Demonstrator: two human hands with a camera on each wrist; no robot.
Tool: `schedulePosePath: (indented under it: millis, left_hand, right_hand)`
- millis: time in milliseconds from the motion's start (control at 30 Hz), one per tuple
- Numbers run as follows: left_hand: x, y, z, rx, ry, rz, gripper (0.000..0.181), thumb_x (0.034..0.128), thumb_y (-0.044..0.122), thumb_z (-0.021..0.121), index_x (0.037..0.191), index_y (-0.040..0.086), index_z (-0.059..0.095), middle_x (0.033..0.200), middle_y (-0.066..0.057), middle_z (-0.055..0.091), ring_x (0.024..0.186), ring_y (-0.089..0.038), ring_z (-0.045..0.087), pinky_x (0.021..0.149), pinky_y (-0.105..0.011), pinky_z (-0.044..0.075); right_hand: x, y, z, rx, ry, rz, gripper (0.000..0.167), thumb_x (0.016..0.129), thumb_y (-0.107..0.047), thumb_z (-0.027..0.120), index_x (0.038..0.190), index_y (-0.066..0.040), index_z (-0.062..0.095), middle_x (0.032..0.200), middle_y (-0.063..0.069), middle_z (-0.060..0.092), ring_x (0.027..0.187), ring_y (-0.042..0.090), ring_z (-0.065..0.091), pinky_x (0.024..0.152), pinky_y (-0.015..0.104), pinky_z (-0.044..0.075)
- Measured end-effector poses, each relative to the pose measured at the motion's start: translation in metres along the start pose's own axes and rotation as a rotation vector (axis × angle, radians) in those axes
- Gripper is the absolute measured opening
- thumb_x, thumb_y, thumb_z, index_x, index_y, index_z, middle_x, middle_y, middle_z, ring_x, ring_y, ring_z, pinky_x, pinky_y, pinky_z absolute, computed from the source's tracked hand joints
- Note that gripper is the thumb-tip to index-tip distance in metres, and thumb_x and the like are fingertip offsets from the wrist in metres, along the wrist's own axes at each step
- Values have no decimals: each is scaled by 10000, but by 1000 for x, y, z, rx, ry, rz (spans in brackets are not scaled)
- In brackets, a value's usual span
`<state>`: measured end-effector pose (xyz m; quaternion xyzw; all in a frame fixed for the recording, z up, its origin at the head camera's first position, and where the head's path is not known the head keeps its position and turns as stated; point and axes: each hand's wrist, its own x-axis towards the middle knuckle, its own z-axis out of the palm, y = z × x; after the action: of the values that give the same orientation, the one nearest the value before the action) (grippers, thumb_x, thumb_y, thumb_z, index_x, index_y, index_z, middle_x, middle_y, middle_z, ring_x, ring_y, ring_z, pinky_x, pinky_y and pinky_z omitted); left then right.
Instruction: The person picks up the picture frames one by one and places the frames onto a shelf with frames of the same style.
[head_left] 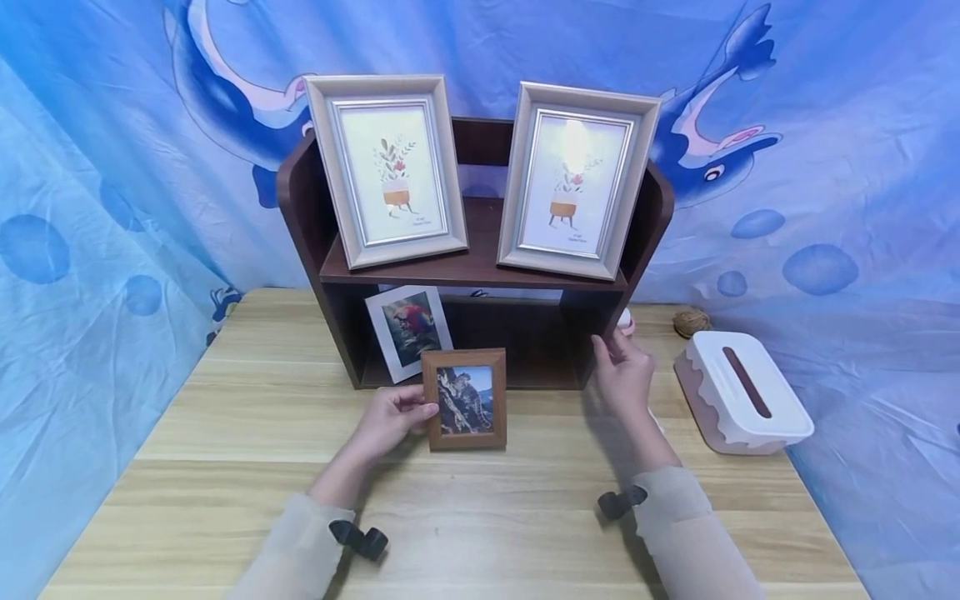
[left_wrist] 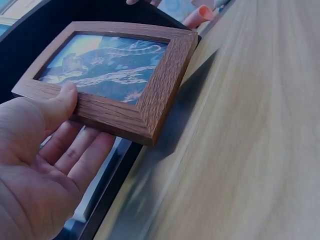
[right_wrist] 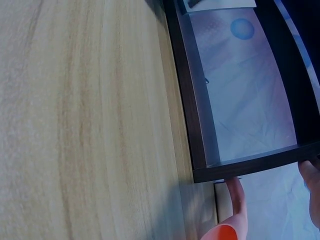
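Observation:
My left hand (head_left: 390, 425) pinches a brown wooden picture frame (head_left: 501, 400) by its left edge, thumb on the front and fingers behind. A rocky photo with a spotted big cat fills the frame, which is held up before a dark brown two-tier shelf (head_left: 480, 275). On the lower tier, at the left, leans a white frame (head_left: 381, 321) with a parrot picture. At the shelf's right side, my right hand (head_left: 626, 379) touches the outside of the side panel. In the right wrist view, only part of that hand (right_wrist: 311, 187) shows against the panel.
Two large beige frames (head_left: 450, 200) (head_left: 510, 200) with plant prints stand on the upper tier. Right of the shelf are a twine ball (head_left: 692, 322) and a white-topped tissue box (head_left: 750, 392). A pink object with an orange opening (right_wrist: 225, 227), partly hidden, lies beside the shelf.

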<state>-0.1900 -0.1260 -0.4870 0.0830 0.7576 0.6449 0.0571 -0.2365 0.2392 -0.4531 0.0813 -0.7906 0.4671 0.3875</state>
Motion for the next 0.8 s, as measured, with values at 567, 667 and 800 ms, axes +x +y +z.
schedulePosePath:
  millis: [567, 667, 800]
  left_hand:
    - [52, 13, 43, -44, 82, 8, 353, 924, 42, 720, 1261, -51, 669, 1068, -161, 718, 891, -118, 690, 797, -308, 608]
    - [61, 16, 48, -44, 105, 20, 374, 919, 32, 723, 1275, -63, 654, 1073, -182, 711, 915, -133, 689, 808, -298, 604]
    - [72, 20, 54, -53, 105, -1, 411, 931, 32, 710, 1314, -81, 611, 1153, -231, 691, 999, -207, 694, 861, -304, 591]
  right_hand:
    - [1, -1, 0, -3, -9, 42, 201, 915, 26, 714, 1113, 44, 740, 1043, 260, 717, 885, 431, 728, 737, 84, 527]
    - [1, -1, 0, -7, -5, 40, 210, 909, 29, 720, 1117, 47, 737, 1037, 261, 719, 884, 430, 728, 737, 84, 527]
    - [0, -2, 0, -16, -6, 43, 226, 900, 26, 733, 1125, 44, 737, 1041, 250, 722, 873, 420, 733, 733, 90, 533]
